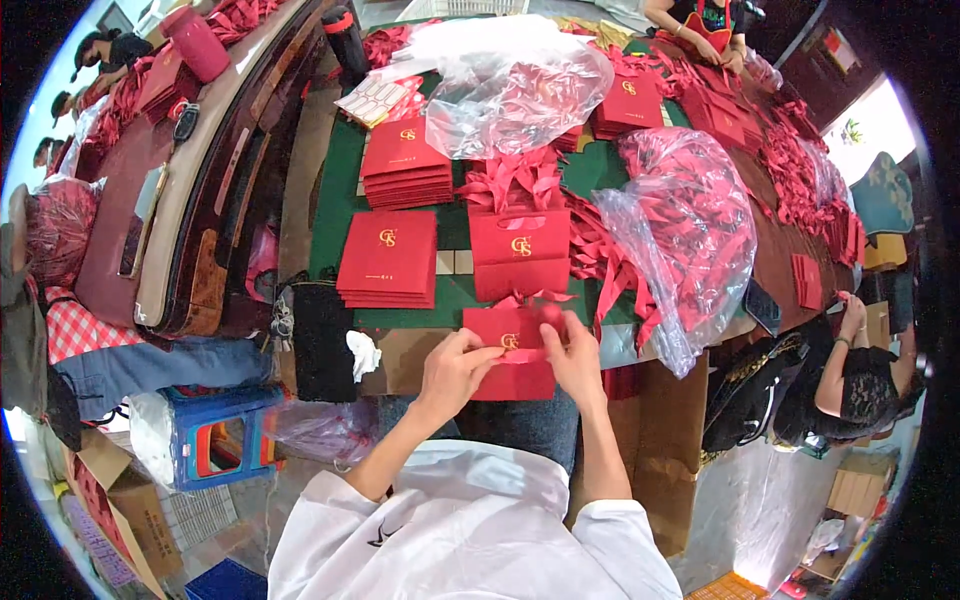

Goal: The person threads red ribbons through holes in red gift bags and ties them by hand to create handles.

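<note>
The left hand (455,375) pinches a red ribbon (525,355) across the red bag (512,380), at five o'clock from centre; the right hand (575,365) curls at the bag's three o'clock, fingertip closure unclear.

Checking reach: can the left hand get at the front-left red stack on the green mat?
Probably yes: the red stack lies uncovered, nothing visible between, though the left hand is occupied with a red bag.

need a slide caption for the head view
Left hand and right hand at a ribboned red bag, red stacks beyond.
</note>
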The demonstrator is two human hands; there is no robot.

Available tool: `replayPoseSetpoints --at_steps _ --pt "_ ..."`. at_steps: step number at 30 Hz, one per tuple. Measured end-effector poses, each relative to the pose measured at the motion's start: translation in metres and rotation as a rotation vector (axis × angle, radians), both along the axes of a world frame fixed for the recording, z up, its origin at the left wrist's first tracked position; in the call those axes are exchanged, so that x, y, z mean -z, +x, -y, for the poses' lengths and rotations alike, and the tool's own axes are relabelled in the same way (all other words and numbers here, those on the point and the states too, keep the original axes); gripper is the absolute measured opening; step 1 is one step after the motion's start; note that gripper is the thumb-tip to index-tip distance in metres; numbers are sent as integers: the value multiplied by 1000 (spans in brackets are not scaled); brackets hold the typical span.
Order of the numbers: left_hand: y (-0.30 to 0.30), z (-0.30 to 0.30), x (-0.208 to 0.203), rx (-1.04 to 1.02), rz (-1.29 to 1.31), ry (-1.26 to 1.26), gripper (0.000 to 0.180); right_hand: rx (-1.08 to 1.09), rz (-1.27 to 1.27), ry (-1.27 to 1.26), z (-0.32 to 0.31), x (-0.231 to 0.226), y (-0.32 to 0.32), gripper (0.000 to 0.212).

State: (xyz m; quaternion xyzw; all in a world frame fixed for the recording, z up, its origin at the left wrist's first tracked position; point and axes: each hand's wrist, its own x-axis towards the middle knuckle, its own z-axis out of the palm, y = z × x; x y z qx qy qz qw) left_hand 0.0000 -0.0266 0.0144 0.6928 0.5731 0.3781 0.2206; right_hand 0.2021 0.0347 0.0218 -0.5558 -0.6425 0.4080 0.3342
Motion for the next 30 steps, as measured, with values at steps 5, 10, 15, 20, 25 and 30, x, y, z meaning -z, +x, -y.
replayPoseSetpoints --at_steps 5,10,15,20,25,30 --pt "-8 -4 -5 -7 -89 66 21 164 326 473 18 -39 -18 29" --pt "-1 -8 -8 47 0 86 26 -193 146 260 27 -30 -35 22" --pt "-3 -6 -7 86 24 80 19 -226 89 37 25 -23 -34 19" --pt "-6 0 -6 115 100 29 14 -217 150 65 25 -18 -28 16" --pt "-6 -1 -3 56 140 5 18 -189 124 53 26 -12 -34 14" --pt "-16 -19 -4 -12 78 -1 25 -128 73 100 21 -10 -44 14"
